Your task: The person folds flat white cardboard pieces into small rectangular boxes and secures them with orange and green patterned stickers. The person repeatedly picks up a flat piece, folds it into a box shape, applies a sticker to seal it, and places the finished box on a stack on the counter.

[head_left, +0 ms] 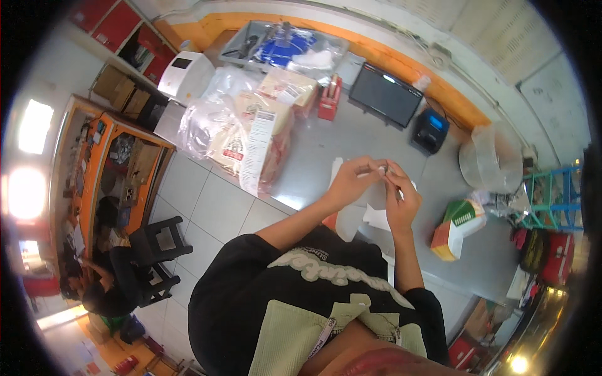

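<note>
My left hand and my right hand meet above the metal table. Thumbs and fingers of both are pinched together around something small, partly pale and partly dark, too small to name. A white paper piece lies below the hands at the table's near side. A pale, rounded sheet-like thing shows beside it, partly hidden by my left forearm.
Plastic-wrapped brown packages fill the table's left, with a grey tray behind. Further back stand a red holder, a black screen and a small black device. A green, white and orange box and clear tub are right.
</note>
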`<action>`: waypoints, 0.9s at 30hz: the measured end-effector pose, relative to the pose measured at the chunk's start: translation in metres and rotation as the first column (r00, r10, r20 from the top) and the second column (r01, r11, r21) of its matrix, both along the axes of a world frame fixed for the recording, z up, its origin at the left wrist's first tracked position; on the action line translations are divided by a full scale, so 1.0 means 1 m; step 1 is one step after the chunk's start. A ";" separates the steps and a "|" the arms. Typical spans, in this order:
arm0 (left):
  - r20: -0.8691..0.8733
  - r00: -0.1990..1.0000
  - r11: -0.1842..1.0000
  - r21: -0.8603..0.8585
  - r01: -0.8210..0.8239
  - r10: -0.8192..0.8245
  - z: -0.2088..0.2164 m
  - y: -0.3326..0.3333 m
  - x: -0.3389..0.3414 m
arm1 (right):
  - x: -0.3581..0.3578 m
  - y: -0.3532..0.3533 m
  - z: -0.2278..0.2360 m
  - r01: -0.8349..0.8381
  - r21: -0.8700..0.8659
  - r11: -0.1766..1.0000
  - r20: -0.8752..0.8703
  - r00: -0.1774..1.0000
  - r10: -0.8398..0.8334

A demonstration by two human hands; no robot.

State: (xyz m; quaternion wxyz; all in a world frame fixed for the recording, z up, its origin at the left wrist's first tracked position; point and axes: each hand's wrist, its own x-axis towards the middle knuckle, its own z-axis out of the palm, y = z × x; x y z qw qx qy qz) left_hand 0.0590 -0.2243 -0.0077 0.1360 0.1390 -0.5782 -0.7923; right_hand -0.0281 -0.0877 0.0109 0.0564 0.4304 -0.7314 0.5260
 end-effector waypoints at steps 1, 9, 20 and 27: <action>-0.083 0.996 0.998 -0.049 -0.046 0.042 0.002 -0.003 0.005 | 0.000 -0.004 -0.003 -0.020 -0.016 1.000 0.041 0.999 0.020; -0.163 0.968 0.518 -0.821 -0.241 0.192 -0.009 -0.015 0.015 | 0.009 -0.034 -0.008 -0.132 -0.156 0.979 0.295 0.939 0.174; -0.189 0.861 0.504 -0.744 -0.439 0.472 0.012 -0.032 0.047 | 0.001 -0.039 0.002 -0.268 0.218 0.938 0.379 0.909 0.172; -0.362 0.764 0.280 -0.777 -0.564 0.535 0.015 -0.031 0.067 | 0.026 -0.053 0.022 -0.315 0.250 0.916 0.187 0.944 0.274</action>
